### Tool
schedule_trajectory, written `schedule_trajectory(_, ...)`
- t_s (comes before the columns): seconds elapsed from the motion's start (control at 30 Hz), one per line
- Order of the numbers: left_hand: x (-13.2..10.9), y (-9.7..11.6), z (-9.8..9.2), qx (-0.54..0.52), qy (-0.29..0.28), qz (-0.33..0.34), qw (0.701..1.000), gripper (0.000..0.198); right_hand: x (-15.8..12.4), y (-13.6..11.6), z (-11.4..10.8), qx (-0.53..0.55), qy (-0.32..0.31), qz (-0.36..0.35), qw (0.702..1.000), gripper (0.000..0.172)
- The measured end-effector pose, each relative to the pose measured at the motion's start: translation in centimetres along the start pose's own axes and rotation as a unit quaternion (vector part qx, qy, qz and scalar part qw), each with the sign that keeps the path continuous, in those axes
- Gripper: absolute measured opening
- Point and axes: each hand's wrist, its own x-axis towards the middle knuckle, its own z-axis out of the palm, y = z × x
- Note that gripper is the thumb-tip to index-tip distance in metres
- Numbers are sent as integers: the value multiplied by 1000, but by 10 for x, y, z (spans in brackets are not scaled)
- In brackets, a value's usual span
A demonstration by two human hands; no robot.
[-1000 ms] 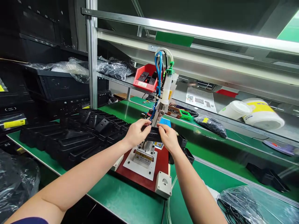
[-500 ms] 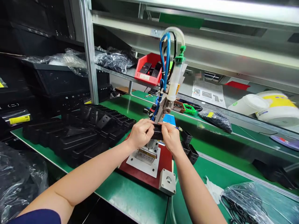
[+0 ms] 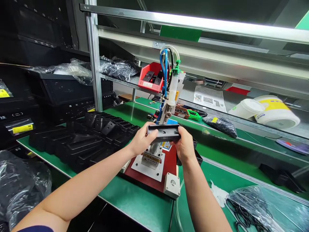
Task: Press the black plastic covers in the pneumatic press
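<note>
Between my hands is a black plastic housing [image 3: 166,132], a long hollow box with its open side and a small hole in its floor facing me. My left hand [image 3: 144,138] grips its left end, thumb laid on the near rim. The right end sits in my right hand [image 3: 185,143], thumb at the corner and fingers underneath. Right behind the part stands a bench press [image 3: 152,159] with a clear syringe [image 3: 174,85] and blue hoses, on a red base [image 3: 145,178]. The part hides the middle of the press.
Many black housings [image 3: 79,138] lie piled on the green bench [image 3: 125,206] to the left. A grey button box [image 3: 172,185] sits at the base's front right corner. Bagged black rings [image 3: 256,206] lie at right. A red bin [image 3: 152,77] stands on the shelf behind.
Both hands have turned the black housing so its hollow side now faces me, and my fingers have shifted to its ends. The view has tilted slightly upward.
</note>
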Motion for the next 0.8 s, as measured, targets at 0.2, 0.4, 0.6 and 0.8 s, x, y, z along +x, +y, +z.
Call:
schedule_trajectory(0.2, -61, 18, -9, -49, -318, -99, 942, 51, -62, -8, -22, -89, -147, 9, 985, 28)
schedule_trajectory(0.4, -86, 7, 2, 39, -242, -85, 966, 39, -88, -19, -28, -186, -222, 78, 954, 37)
schedule_trajectory(0.6, -102, 2, 15, 122, -167, -51, 977, 34, -96, -10, -29, -230, -218, 68, 946, 28)
schedule_trajectory(0.8, -116, -2, 14, 147, -134, -26, 980, 32, -105, -8, -20, -250, -206, 38, 946, 23)
